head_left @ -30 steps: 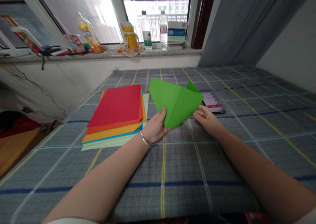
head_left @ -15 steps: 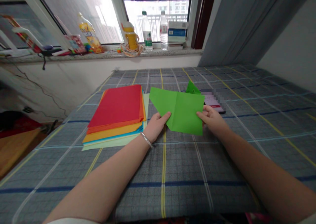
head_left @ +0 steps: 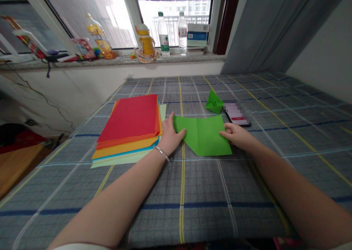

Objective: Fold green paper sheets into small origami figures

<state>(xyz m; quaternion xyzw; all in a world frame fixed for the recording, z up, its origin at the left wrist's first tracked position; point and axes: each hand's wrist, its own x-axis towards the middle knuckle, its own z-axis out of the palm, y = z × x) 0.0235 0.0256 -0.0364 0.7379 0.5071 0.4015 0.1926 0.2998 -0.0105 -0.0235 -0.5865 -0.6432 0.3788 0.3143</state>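
A folded green paper sheet (head_left: 205,134) lies flat on the checked blue-grey cloth (head_left: 192,184), a crease running down its middle. My left hand (head_left: 169,135) rests on its left edge, fingers stretched out and thumb on the paper. My right hand (head_left: 237,135) presses the sheet's right edge with its fingers curled down on it. A small folded green paper figure (head_left: 214,102) stands just beyond the sheet.
A stack of coloured paper (head_left: 129,129), red on top, lies left of my left hand. A phone (head_left: 237,116) lies beside the green figure. Bottles (head_left: 163,35) and boxes (head_left: 197,37) line the windowsill at the back. A grey curtain (head_left: 269,26) hangs at the right.
The green sheet was held up off the cloth; both hands have lowered it and now it lies flat. The small green figure behind it is uncovered.
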